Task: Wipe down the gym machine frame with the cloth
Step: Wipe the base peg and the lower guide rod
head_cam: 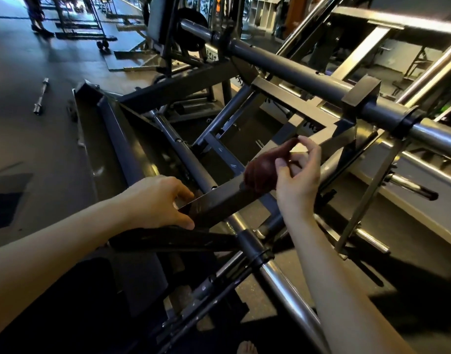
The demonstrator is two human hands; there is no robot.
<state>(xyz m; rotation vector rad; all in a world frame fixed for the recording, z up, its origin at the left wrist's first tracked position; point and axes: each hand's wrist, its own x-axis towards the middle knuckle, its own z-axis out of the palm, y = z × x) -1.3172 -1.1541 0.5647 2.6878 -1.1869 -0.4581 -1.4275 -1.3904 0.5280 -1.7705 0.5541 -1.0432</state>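
A dark metal gym machine frame point(219, 203) of square bars and round tubes fills the middle of the head view. My left hand point(158, 200) grips the near end of a flat dark crossbar, fingers over the top edge and thumb under it. My right hand point(296, 175) pinches a bunched dark reddish-brown cloth point(262, 169) between thumb and fingertips. The cloth hangs just above the far end of that same crossbar, at or very near its top face.
A thick grey bar point(308, 75) crosses above the frame from upper middle to right. A chrome tube point(291, 290) runs down toward me. A short barbell handle point(40, 97) lies on the floor at left. Other racks and a person's legs point(36, 16) stand far left.
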